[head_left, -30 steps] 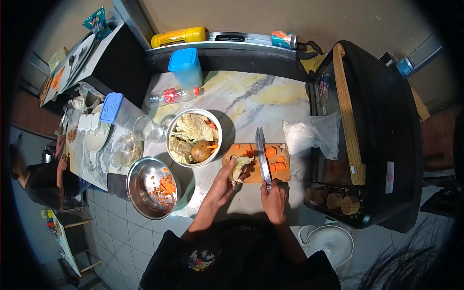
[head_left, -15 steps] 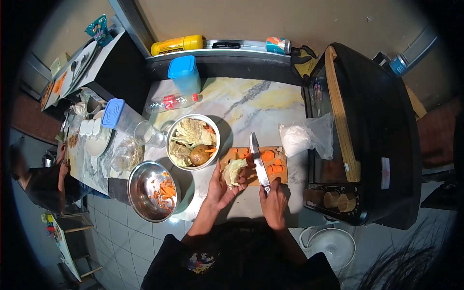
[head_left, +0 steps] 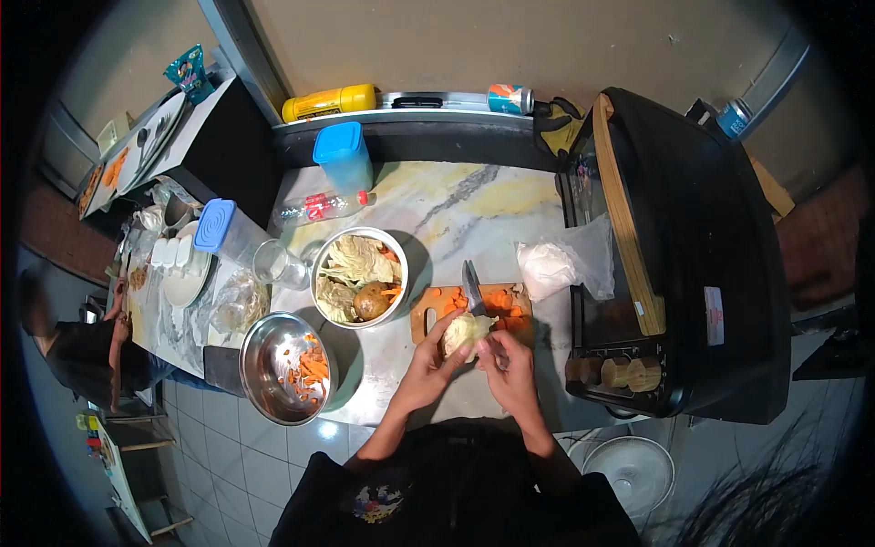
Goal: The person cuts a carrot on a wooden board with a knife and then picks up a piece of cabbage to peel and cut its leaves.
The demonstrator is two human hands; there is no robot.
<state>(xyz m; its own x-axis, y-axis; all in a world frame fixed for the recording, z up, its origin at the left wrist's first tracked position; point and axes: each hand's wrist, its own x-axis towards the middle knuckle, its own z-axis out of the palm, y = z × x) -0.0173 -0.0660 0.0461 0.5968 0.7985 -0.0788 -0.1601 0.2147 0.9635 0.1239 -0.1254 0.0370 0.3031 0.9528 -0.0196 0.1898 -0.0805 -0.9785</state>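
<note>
Two hands now meet on one cabbage piece, held up at the near edge of the cutting board. The left hand cups one side, fingers partly wrapped around it; the right hand pinches the other between thumb and fingertips, so each grip is closed on it. Half a second ago the right hand held the knife by its handle; now the blade points away over the board and the handle is hidden, so whether any finger keeps it cannot be told. That suggests cutting has paused while the piece is handled with fingers. Carrot pieces lie on the board, on both sides of the blade. Left of the board, on the desk, stands the white bowl with cabbage leaves and a potato; farther left is the steel bowl with orange scraps.
</note>
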